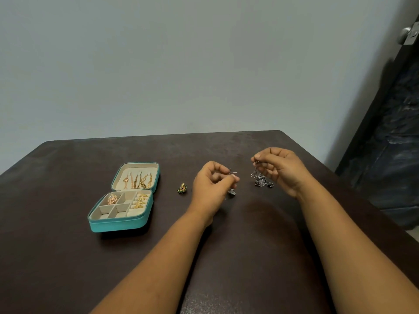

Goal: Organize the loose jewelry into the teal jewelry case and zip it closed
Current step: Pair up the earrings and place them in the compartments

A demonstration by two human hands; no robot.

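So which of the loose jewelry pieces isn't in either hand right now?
The small green and gold piece, lying alone on the table between the teal case and the left hand. The silvery pieces are pinched in the hands.

Two bare forearms enter from the bottom edge, both uncovered for their whole visible length; no sleeve edge shows in frame. Left hand (212,185): no ring, bracelet or watch on the visible fingers or wrist. Right hand (282,169): likewise plain at wrist and knuckles, nothing worn. Nails look short and unpainted where they show, though the fingertips are small and somewhat blurred. Forearms smooth, no tattoos, bandages or markings visible. Wide-angle lens broadens both arms toward the lower corners. Rest of the person out of view.
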